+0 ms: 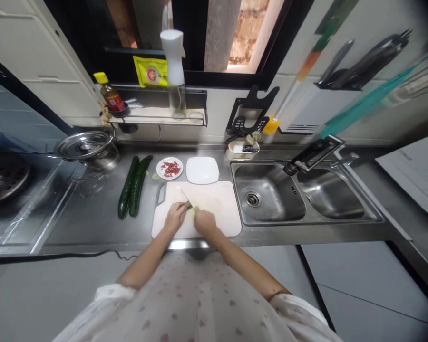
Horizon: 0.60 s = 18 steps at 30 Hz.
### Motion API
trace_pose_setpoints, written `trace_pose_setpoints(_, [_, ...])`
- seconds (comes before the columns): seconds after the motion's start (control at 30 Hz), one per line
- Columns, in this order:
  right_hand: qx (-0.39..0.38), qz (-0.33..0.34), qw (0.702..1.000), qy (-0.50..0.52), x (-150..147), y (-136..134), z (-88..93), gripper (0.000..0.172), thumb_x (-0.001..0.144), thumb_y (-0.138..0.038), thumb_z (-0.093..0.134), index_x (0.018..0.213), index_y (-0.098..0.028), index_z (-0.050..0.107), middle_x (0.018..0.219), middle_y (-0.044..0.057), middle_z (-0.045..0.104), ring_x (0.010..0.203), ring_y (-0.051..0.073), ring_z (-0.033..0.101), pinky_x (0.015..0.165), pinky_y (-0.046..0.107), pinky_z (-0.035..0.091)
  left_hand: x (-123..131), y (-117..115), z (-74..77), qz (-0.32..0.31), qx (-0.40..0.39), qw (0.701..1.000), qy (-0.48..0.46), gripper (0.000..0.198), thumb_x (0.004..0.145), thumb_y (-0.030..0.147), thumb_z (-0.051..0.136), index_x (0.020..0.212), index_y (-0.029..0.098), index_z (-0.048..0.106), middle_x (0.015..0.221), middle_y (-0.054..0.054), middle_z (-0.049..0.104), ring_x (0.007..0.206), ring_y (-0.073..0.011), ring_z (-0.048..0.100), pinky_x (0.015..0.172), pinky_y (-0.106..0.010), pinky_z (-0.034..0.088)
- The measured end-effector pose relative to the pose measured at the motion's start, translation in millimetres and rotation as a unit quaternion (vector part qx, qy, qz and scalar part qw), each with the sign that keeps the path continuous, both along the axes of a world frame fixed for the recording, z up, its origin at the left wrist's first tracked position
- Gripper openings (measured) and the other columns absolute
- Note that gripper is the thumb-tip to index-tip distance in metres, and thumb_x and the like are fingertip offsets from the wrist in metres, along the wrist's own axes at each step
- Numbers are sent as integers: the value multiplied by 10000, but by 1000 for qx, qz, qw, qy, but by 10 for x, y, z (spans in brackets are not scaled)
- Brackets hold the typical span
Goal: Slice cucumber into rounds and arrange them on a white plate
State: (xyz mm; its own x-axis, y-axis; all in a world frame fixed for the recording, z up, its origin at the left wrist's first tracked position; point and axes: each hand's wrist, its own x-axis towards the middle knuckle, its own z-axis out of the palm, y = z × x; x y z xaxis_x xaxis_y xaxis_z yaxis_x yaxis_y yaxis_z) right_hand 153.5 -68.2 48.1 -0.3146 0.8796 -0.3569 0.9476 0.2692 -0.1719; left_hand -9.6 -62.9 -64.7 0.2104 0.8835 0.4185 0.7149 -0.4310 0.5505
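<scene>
A white cutting board [221,204] lies on the steel counter before me. My right hand [205,222] is wrapped round the handle of a kitchen knife [187,195], its blade slanting up and left over the board. My left hand [176,217] is closed beside the blade, fingers bent together at the knife's edge; what they pinch is hidden. Between the hands shows a small pale green piece [190,213], too blurred to name. Beyond the board stand a small plate [159,169] of chopped red bits and a bare white square plate [202,170].
Two cucumbers [132,187] lie left of the board, with a lidded steel pot [89,147] behind them. To the right is a double sink [267,190] with a black faucet [314,154]. A wall shelf [153,116] carries bottles; a knife holder [306,109] hangs above the sink.
</scene>
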Motion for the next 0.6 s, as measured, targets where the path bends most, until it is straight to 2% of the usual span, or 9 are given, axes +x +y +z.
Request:
trace_pose_setpoints(0.3, [-15,-6,1000,-10,73,-85,12,284,926,-123,324,1120,-167,527,909,121,702,906,206,676,745,302,494,8,0,13,2,-10,1000,-6,325,933,213,442,1210,245,611,1024,-79,621,989,-195,552,883,-368,491])
trace_pose_setpoints(0.43, [-13,-7,1000,-5,34,-35,14,292,917,-124,324,1106,-154,544,905,134,701,908,215,677,731,301,494,6,5,0,1,-6,1000,-8,316,932,211,444,1195,238,616,1031,-79,621,992,-195,551,889,-367,489])
trace_pose_setpoints(0.6, [-21,-11,1000,2,-51,72,15,341,914,-117,326,1194,-135,521,976,148,695,947,209,666,763,304,487,4,3,4,0,-3,1000,-5,321,930,206,444,1205,234,609,1041,-80,620,997,-195,547,893,-366,487])
